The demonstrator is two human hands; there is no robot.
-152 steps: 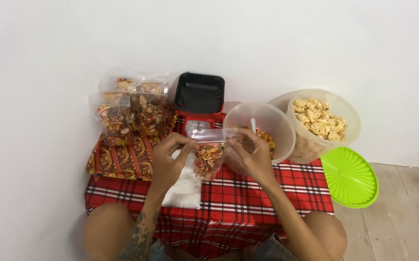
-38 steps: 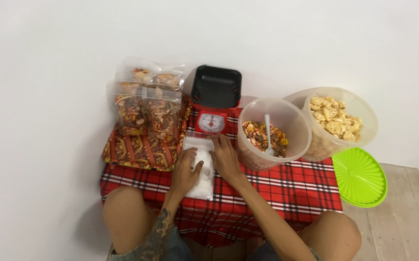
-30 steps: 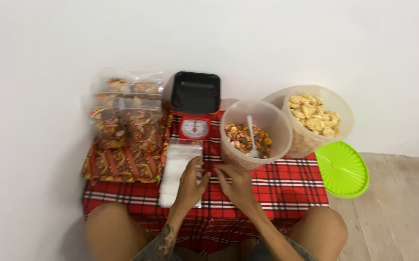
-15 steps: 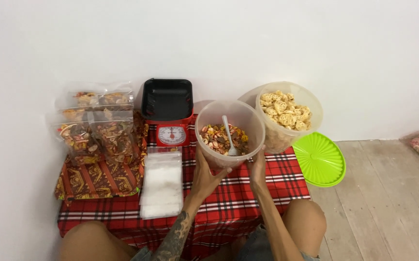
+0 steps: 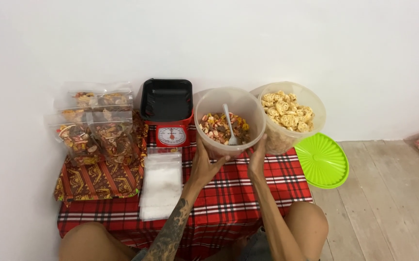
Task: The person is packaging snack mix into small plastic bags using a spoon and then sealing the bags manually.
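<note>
Your left hand (image 5: 204,166) and right hand (image 5: 258,157) have left the stack of empty clear bags (image 5: 161,186) they were pressing a second ago and now clasp the clear plastic tub of mixed snacks (image 5: 229,123). The left grip wraps its near wall at about 7 o'clock, the right at about 5 o'clock, fingers spread wide and closed onto the wall. Half a second back the hands were already on it, so the change is from bags to tub. I judge you are steadying or drawing the tub toward you.

The tub stands at the centre of the red plaid cloth (image 5: 248,193), a white plastic spoon (image 5: 230,125) standing in the mix.

At 2 o'clock of the tub, touching it, stands a second clear tub of pale yellow flower-shaped crackers (image 5: 289,113). At 3 o'clock, on the wooden floor (image 5: 388,193), a round lime-green lid (image 5: 321,160) lies flat.

At 10 o'clock sits a small red kitchen scale (image 5: 172,135) with a white round dial, a black rectangular tray (image 5: 167,99) on top.

At 9 o'clock, filled clear snack bags (image 5: 96,123) are piled on a brown patterned tray (image 5: 98,179), against the white wall (image 5: 219,38).
</note>
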